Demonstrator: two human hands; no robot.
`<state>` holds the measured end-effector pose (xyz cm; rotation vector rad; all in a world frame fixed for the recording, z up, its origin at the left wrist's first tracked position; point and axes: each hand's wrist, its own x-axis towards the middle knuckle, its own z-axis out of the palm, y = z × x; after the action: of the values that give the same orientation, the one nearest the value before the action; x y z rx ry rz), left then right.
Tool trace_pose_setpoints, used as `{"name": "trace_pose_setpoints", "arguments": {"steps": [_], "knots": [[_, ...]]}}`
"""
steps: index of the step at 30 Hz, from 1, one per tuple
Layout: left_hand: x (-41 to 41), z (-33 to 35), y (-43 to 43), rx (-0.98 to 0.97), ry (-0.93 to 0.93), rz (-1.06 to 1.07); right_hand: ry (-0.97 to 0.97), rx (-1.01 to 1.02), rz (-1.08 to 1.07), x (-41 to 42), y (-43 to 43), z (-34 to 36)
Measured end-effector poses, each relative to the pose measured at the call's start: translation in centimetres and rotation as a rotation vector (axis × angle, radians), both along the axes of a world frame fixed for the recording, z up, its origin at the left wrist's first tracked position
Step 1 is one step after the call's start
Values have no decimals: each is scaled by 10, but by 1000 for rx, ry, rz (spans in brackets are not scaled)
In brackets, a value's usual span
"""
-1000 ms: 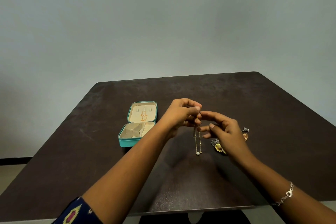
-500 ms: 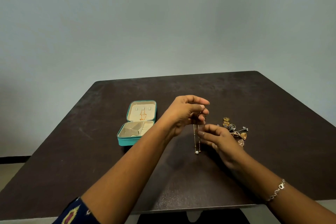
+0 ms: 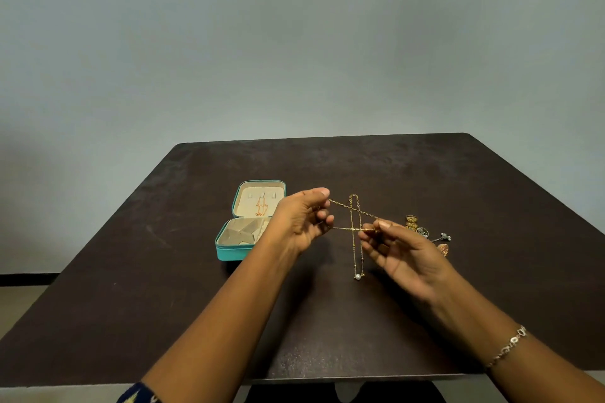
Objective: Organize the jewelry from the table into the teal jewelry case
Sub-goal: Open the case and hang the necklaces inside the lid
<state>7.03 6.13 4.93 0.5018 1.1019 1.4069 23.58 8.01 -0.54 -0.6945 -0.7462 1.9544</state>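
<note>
Case: a teal case lies open on the dark table, with its lid folded back away from the person. The lining is cream, and a gold-orange piece hangs in the lid. The lower half is split into compartments, but their contents cannot be made out.
Necklace: a thin gold necklace is held in the air to the right of the case. Two strands are stretched between the hands. A small loop rises above them and a longer doubled length hangs below, ending in a pearl. Whether the pearl touches the table cannot be told.
Left hand: the left hand is just right of the case and overlaps its right edge. Its fingers are curled, and thumb and fingertips pinch the chain.
Right hand: the right hand is further right of the case with its palm turned up. Thumb and forefinger pinch the chain, and the other fingers are loosely bent.
Loose pieces: a cluster of loose jewellery lies on the table well right of the case, partly behind the right hand.
Wrist: a silver bracelet sits on the right wrist.
</note>
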Motion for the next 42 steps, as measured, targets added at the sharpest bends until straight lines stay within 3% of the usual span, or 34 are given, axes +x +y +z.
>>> {"name": "trace_pose_setpoints", "arguments": {"steps": [12,20,24,28,33,37,42], "knots": [[-7,-17,-5,-47,-127,70,73,65,12,-16,1,28],[-16,-19,-6,-1,-123,42,-260,233,-38,-34,5,73],[-28,-17,-3,79,0,6,-412,314,27,-38,14,97],[-45,-7,1,117,306,0,-536,373,60,-40,22,110],[-105,-6,20,138,805,328,-702,422,62,-36,32,115],[-149,-33,30,-61,799,601,-772,429,108,-35,37,114],[-165,-69,34,-156,760,447,-854,460,167,-39,44,108]]}}
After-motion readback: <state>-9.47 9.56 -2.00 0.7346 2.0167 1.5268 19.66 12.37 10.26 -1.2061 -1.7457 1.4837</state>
